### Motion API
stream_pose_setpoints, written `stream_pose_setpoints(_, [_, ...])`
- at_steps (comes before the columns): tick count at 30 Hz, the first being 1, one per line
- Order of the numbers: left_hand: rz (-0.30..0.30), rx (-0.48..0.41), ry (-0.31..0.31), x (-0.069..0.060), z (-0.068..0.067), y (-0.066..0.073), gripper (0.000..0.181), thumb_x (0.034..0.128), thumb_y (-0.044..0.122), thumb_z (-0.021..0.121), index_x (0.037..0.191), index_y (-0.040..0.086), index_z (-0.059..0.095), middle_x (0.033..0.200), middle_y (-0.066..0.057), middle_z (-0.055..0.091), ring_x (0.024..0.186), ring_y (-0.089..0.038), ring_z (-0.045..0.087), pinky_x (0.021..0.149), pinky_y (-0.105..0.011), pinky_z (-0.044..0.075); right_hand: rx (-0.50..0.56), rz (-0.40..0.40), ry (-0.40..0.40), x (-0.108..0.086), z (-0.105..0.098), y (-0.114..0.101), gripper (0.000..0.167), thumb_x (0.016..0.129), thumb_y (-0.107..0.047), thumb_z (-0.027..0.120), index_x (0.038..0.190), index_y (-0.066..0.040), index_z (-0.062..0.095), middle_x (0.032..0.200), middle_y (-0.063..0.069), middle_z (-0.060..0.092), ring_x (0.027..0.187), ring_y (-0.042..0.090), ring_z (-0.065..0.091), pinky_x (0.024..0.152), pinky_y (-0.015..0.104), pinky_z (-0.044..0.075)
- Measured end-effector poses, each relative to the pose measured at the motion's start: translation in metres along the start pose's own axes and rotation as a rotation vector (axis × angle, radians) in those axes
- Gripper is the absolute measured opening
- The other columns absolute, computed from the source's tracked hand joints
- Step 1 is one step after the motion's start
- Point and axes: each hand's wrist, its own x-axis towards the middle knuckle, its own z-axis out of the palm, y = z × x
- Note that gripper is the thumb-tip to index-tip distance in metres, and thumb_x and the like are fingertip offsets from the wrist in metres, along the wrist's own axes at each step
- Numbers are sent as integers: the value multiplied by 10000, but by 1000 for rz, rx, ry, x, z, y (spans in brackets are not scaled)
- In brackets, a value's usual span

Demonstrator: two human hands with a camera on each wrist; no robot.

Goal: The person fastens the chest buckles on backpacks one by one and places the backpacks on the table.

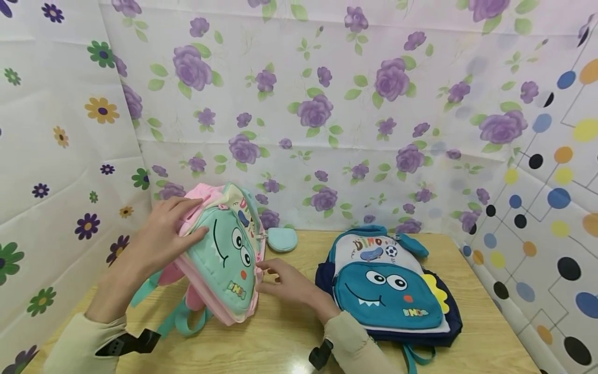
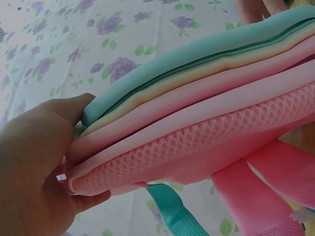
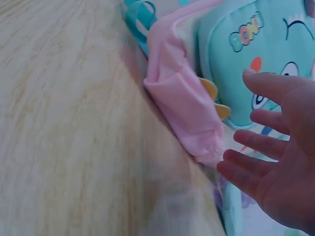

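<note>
The pink and mint-green fabric backpack, with a smiling cartoon face, is tilted, left of the blue-and-white fabric backpack.

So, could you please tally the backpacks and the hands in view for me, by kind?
Backpacks: 2 (pink-and-mint backpack, blue backpack)
Hands: 2 (left hand, right hand)
Total: 4
</note>
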Motion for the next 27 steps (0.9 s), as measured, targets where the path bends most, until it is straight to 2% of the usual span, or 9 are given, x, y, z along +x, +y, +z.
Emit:
stream_pose_setpoints(3, [-10,8,-15,2,0,2,592,869,246,755,1372,11,551,1298,-207,551,1224,-411,456,987,-627,389,-10,-10,18,-1,-4,-2,536,975,-344,629,1452,-137,503,1469,-6,515,1327,269,496,1058,451,462])
stream_pose_setpoints(7, [-12,24,-28,5,0,4,596,876,267,746,1378,15,547,1302,-203,549,1238,-415,446,1000,-634,381,-50,-31,41,-3,-9,-4,566,972,-424,620,1464,-171,498,1448,-38,535,1313,207,511,1024,406,485])
stream_pose_setpoints(16, [0,25,-28,12,2,11,600,863,256,757,1364,-4,554,1297,-200,554,1218,-400,461,994,-609,401,-53,-82,88,-10,-21,-10,531,980,-486,583,1433,-215,524,1407,12,564,1272,190,546,1000,390,495])
stream_pose_setpoints(22, [61,1,12,17,5,17,570,840,204,774,1328,-21,585,1250,-205,584,1179,-405,482,987,-587,398,-26,-89,127,-15,-29,-17,482,989,-400,605,1423,-207,523,1375,22,570,1264,205,555,1002,435,489])
stream_pose_setpoints(27, [57,4,-7,21,6,23,573,843,202,774,1337,-13,580,1255,-197,576,1204,-407,471,997,-593,393,-19,-113,141,-18,-36,-23,460,992,-350,615,1418,-200,527,1375,17,568,1257,211,561,993,431,492])
